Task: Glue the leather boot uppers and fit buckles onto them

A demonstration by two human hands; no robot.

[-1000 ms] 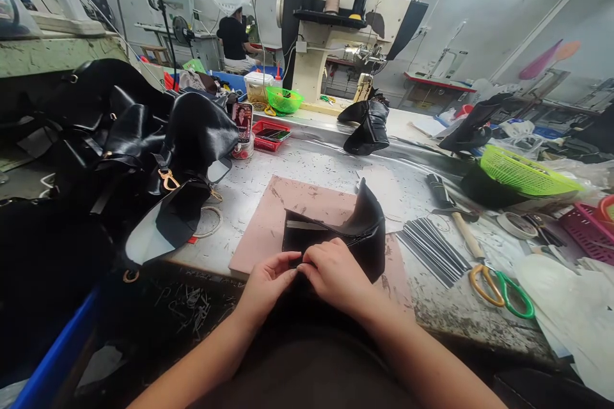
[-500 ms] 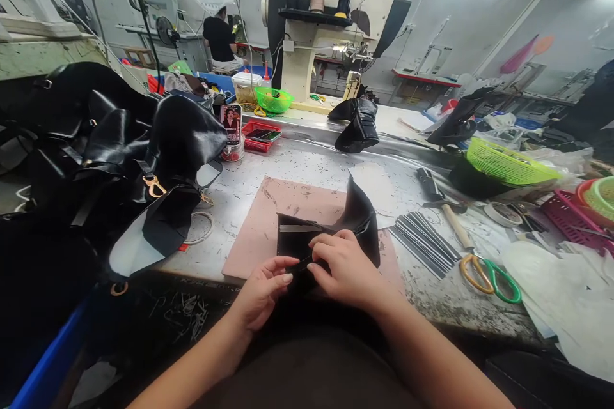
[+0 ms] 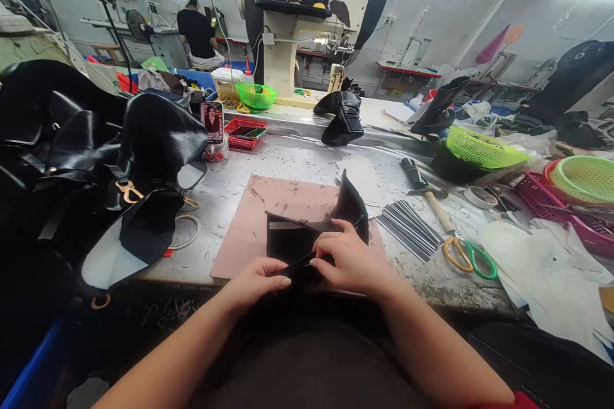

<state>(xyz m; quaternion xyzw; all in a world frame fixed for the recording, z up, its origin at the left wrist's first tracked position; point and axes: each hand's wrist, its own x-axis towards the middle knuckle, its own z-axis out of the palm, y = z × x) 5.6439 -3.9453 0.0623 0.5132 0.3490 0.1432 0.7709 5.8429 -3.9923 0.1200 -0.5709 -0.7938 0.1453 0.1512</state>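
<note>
A black leather piece (image 3: 291,244) lies partly on the pinkish board (image 3: 240,230) near the table's front edge. Its right part curls up, and a pale strip runs along the inside of its far edge. My left hand (image 3: 261,278) pinches the near edge of the leather between thumb and fingers. Close beside it, my right hand (image 3: 350,259) is closed on the same edge, with thumb and fingertips pressed on it. The leather under my right hand is hidden.
Shiny black leather bags (image 3: 158,134) are heaped on the left. Right of the board lie dark strips (image 3: 410,230), a hammer (image 3: 439,211) and scissors (image 3: 470,257). A sewing machine (image 3: 283,57) stands behind, with a phone (image 3: 212,121) to its left. Another person (image 3: 197,32) sits farther back.
The view has turned slightly right, so the scene sits farther left. My left hand's grip now lies flatter along the leather edge; both hands keep hold of it.
</note>
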